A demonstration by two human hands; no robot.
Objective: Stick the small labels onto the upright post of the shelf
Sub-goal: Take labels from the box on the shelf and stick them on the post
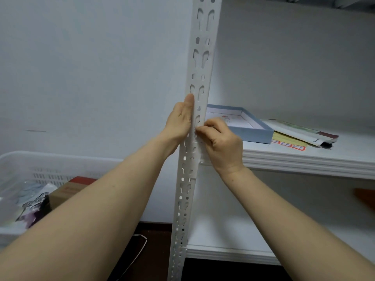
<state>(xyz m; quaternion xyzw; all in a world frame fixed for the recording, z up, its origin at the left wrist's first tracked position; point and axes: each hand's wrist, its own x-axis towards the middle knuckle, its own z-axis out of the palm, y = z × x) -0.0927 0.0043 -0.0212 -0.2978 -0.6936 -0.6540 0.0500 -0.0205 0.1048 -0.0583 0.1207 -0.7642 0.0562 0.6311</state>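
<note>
The white slotted upright post (pixel 199 63) of the shelf runs from top centre down to the floor. My left hand (pixel 180 120) lies flat against the post's left side, thumb pointing up along it. My right hand (pixel 221 142) has its fingers curled, with thumb and forefinger pinched against the post's front face just above the shelf board; a small label there is too pale to make out. A yellow sheet with red-bordered labels (pixel 288 143) lies on the shelf board to the right.
A shallow grey-blue box lid (pixel 261 131) sits on the white shelf board (pixel 304 161), with a flat printed packet (pixel 304 133) beside it. A white plastic basket (pixel 36 165) holding a cardboard box and bags stands at the left. A lower shelf board (pixel 229 253) is below.
</note>
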